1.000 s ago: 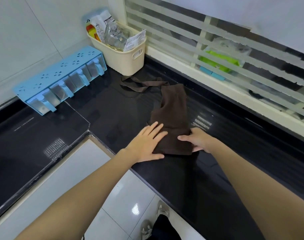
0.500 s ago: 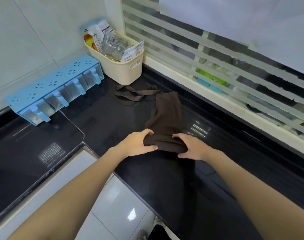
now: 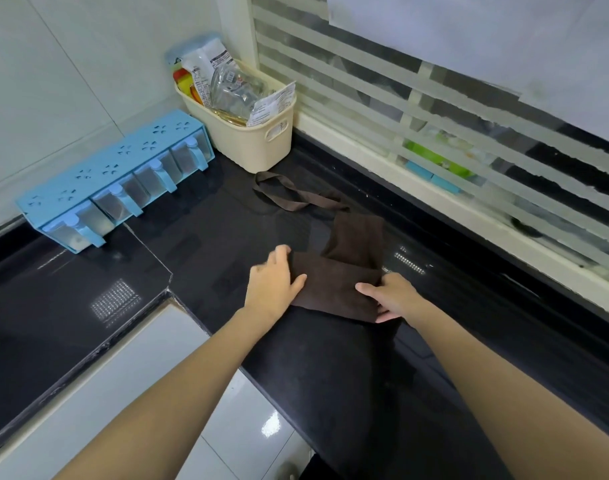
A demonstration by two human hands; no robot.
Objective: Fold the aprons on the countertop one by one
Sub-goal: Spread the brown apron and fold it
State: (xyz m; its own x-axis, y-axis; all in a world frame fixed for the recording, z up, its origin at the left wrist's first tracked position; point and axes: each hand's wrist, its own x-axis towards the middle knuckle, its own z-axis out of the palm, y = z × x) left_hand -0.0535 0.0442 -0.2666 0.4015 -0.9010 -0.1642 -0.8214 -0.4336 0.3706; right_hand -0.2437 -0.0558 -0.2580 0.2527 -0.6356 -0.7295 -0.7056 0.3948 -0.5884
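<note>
A dark brown apron [image 3: 334, 292] lies on the black countertop [image 3: 330, 375], folded into a narrow strip with its near end doubled over. Its straps [image 3: 289, 197] trail loose toward the back. My left hand [image 3: 271, 284] holds the left edge of the doubled part, thumb lying on top of the cloth. My right hand [image 3: 391, 299] pinches the right edge, thumb on top and fingers beneath the fabric.
A cream basket [image 3: 247, 140] stuffed with packets stands in the back corner. A blue spice rack [image 3: 119, 178] sits along the left wall. A striped window screen [image 3: 434, 126] runs behind the counter. White floor tiles [image 3: 247, 410] show below the counter's front edge.
Both hands lay flat on the apron's near end a second ago. They then grasped it and turned it over away from me, so the near part is now doubled.
</note>
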